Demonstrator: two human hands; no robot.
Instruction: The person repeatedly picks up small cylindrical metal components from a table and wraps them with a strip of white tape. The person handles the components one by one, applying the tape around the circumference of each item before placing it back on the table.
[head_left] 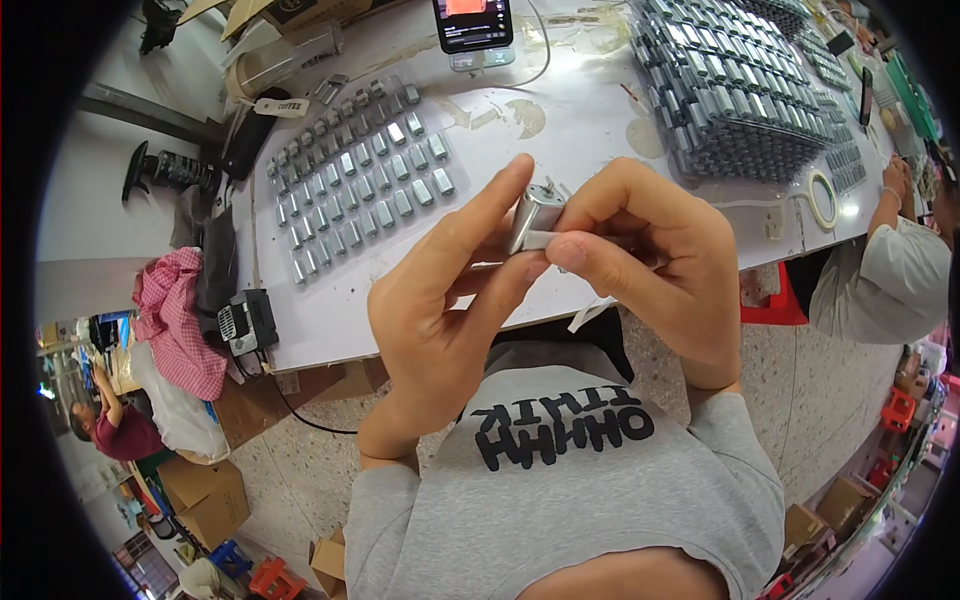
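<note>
A small silver electric motor (pixel 540 212) is pinched between the fingers and thumb of my left hand (pixel 440 300), above the front edge of the table. Its end with small metal terminals points up and away from me. My right hand (pixel 660 260) is closed at the motor's right side, thumb and forefinger pinching a short pale strip (pixel 537 240) that lies across the lower part of the motor's body. The material of the strip is hard to tell. Left of my hands, a clear plastic tray (pixel 405 170) holds rows of similar motors.
Stacked trays of motors (pixel 740 100) rise at the back right, beside a roll of tape (pixel 822 200). A phone (pixel 473 22) stands at the back of the white table (pixel 560 90). A black power unit (pixel 247 322) hangs at the left edge. Another person (pixel 880 270) sits at the right.
</note>
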